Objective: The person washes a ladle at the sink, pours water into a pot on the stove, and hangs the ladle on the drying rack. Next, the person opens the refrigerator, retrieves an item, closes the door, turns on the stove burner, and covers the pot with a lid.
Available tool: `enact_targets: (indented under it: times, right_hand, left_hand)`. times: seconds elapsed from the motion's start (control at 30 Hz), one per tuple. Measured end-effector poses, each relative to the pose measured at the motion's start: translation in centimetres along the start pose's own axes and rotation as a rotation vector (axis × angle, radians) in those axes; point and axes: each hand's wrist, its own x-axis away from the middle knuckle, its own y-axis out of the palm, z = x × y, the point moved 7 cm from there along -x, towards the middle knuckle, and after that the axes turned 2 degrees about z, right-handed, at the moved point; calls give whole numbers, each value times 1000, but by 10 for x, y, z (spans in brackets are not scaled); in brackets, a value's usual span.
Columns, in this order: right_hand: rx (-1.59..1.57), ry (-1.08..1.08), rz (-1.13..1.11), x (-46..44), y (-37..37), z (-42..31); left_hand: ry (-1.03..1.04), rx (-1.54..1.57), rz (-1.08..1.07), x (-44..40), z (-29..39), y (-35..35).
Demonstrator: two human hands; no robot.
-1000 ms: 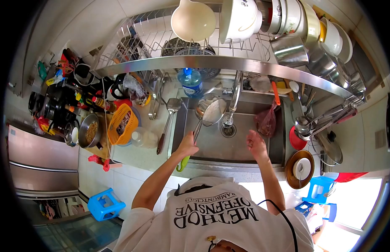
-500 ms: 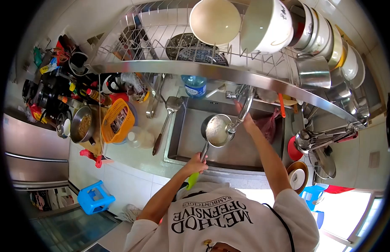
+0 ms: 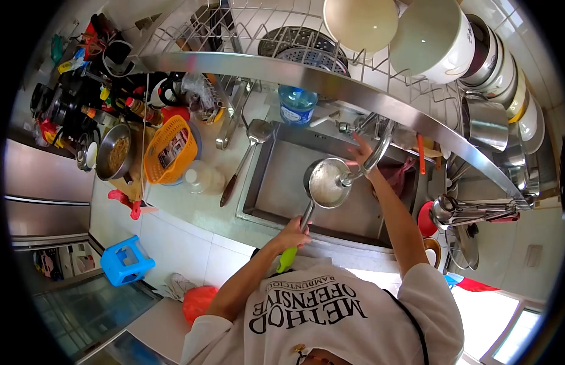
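Observation:
My left hand (image 3: 293, 234) is wrapped around the handle of a steel long-handled pan (image 3: 319, 198), whose green handle end (image 3: 287, 260) sticks out below my fist. The pan is held over the steel sink (image 3: 282, 188), with whitish, frothy water inside. The curved faucet (image 3: 378, 149) reaches over it, its spout at the pan's right rim. Behind the faucet neck, my right hand (image 3: 362, 157) has its fingers stretched towards the faucet base and holds nothing I can see. Whether the fingertips touch the tap fittings (image 3: 346, 127) is unclear.
Above the sink hangs a steel dish rack (image 3: 294, 68) with bowls and pots. Left of the sink lie a spatula (image 3: 238, 161), a plastic jug (image 3: 204, 177), an orange basket (image 3: 170, 149) and a frying pan (image 3: 115, 152). A blue-labelled bottle (image 3: 296, 104) stands behind the sink.
The whole view has shifted. My right hand's fingers, partly hidden by the faucet before, now show stretched out. My left hand still holds the pan under the spout.

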Motion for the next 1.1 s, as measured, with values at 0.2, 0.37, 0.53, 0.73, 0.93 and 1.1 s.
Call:
enact_targets:
  times: [0.2,0.37,0.53,0.73,0.93,1.1]
  right_hand:
    - [408,55,170,91,-26,13]
    - [841,-152,145,128,-35,28]
    - [909,-201,140,129,-31,25]
    - [683,-373,-1,81,-18,-4]
    - [781,-464,-90,42,21,-51]
    - [1050,-590,-239,13,43,-64]
  left_hand:
    - [-11,11,29,0,-6,0]
    - [4,-7,67,1,-3,-1]
    - [20,-19,53,-1,-7,-5]
    - [-3,-3,68,9,0,-1]
    - [37,41,33,6,-8,4]
    - [45,5,46,7,-8,9]
